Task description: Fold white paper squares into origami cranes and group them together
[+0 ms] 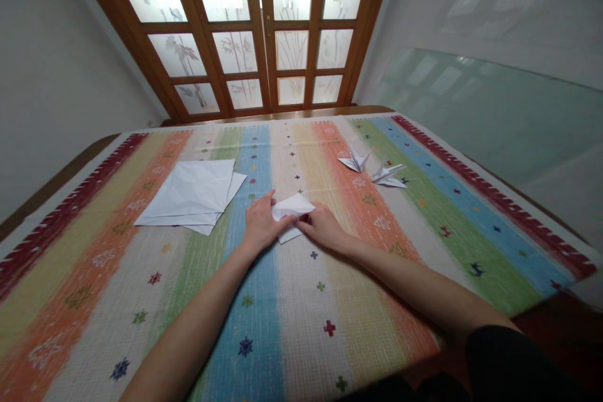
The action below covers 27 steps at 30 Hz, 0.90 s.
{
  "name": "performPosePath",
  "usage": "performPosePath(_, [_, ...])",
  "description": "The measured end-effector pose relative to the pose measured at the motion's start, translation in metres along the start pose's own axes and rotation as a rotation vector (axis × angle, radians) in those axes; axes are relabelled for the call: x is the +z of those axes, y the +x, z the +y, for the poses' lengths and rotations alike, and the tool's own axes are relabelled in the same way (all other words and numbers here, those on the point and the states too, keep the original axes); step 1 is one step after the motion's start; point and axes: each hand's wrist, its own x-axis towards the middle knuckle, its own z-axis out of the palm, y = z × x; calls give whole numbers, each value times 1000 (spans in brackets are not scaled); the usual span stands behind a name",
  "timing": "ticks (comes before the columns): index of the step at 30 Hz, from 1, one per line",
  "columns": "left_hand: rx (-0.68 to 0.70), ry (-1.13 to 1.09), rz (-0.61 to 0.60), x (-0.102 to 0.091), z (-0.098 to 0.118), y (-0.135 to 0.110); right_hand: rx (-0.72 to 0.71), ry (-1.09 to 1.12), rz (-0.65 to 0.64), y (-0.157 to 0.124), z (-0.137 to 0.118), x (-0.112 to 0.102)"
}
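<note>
A small white partly folded paper (293, 208) lies on the striped tablecloth (282, 301) near the table's middle. My left hand (260, 223) rests on its left side, fingers pressed down on the paper's edge. My right hand (321, 226) sits on its right side, fingertips pinching the paper's fold. The lower part of the paper is hidden under both hands.
A stack of white paper sheets (193, 193) lies to the left of my hands. Two folded white paper cranes (357, 161) (389, 176) stand further back on the right. Behind the table is a wooden door with frosted glass panes (264, 31).
</note>
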Motion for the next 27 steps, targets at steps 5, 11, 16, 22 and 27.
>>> performPosePath(5, [291,39,-21,-20,12,0,-49,56,-25,-1,2,-2])
performPosePath(11, [374,395,-50,-25,38,-3,-98,58,-46,0,6,0])
performPosePath(16, [545,381,312,-10,38,-12,-123,119,-75,2,4,-1])
performPosePath(22, [405,160,563,-2,20,-4,-80,136,-89,1,2,-4])
performPosePath(27, [523,-115,273,-2,-3,6,-55,114,-110,1,1,-5])
